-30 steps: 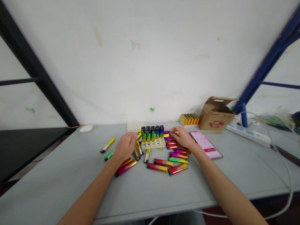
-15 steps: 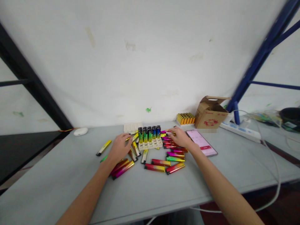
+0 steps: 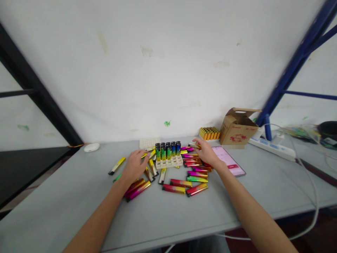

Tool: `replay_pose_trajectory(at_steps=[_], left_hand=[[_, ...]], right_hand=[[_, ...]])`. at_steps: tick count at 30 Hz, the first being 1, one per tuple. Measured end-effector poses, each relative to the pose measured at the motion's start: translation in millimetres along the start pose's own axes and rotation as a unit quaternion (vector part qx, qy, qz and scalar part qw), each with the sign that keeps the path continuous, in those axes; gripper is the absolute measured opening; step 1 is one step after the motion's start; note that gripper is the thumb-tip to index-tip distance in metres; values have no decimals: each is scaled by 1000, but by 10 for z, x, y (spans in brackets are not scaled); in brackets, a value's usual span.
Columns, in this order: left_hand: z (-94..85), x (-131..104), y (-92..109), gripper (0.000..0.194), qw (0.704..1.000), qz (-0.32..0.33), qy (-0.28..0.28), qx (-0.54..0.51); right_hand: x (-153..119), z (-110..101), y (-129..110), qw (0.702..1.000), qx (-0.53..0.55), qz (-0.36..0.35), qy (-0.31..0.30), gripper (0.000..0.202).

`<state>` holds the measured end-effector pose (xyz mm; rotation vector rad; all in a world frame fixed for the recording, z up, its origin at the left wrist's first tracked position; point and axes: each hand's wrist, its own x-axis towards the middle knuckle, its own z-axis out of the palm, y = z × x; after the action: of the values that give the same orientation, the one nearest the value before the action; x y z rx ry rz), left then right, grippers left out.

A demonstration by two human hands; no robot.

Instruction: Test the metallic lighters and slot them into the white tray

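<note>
Your right-hand fingers (image 3: pixel 198 144) look pinched narrowly on the end of a gold lighter (image 3: pixel 194 145). It is lifted just clear of the pile, beside the right end of the white rack (image 3: pixel 170 162). Your right hand (image 3: pixel 207 153) hovers over the stacked red and magenta lighters (image 3: pixel 193 163). The fingers of your left hand (image 3: pixel 134 165) curl down onto a yellow lighter (image 3: pixel 150 154) at the rack's left end. From this angle you cannot tell whether they grip it or only rest on it.

The rack carries one back row of upright lighters (image 3: pixel 168 149), black caps up, and its front holes stand bare. More loose lighters (image 3: pixel 184 186) lie flat on the grey surface (image 3: pixel 65 203) in front of the rack.

By the look of it, you are at the pick-up step, with a lighter in hand and not yet stood in a hole. Seating it calls for turning it upright and lining its base over a bare front hole without knocking the standing row.

A phone (image 3: pixel 229 161) lies just right of your wrist, and a cardboard box (image 3: pixel 237 127) stands behind it.
</note>
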<state>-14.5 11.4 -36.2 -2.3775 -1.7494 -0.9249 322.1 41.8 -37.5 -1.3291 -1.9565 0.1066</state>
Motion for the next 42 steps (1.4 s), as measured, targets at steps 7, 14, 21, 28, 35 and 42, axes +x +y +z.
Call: replay_pose_trajectory(at_steps=[7, 14, 21, 28, 35, 42], left_hand=[[48, 2, -23, 44, 1000, 10, -16, 5], [34, -1, -13, 50, 1000, 3, -29, -1], [-48, 7, 61, 58, 999, -21, -21, -27], [-48, -2, 67, 58, 999, -23, -28, -32], [35, -8, -20, 39, 1000, -15, -24, 0], [91, -19, -114, 38, 1000, -19, 1, 16]], right_hand=[[15, -67, -99, 999, -35, -5, -8, 21], [-9, 59, -131, 995, -43, 11, -89, 30], [-17, 70, -199, 994, -24, -32, -104, 26], [32, -56, 7, 1000, -16, -5, -5, 27], [66, -128, 199, 997, -27, 47, 51, 25], [56, -179, 58, 999, 12, 41, -20, 28]])
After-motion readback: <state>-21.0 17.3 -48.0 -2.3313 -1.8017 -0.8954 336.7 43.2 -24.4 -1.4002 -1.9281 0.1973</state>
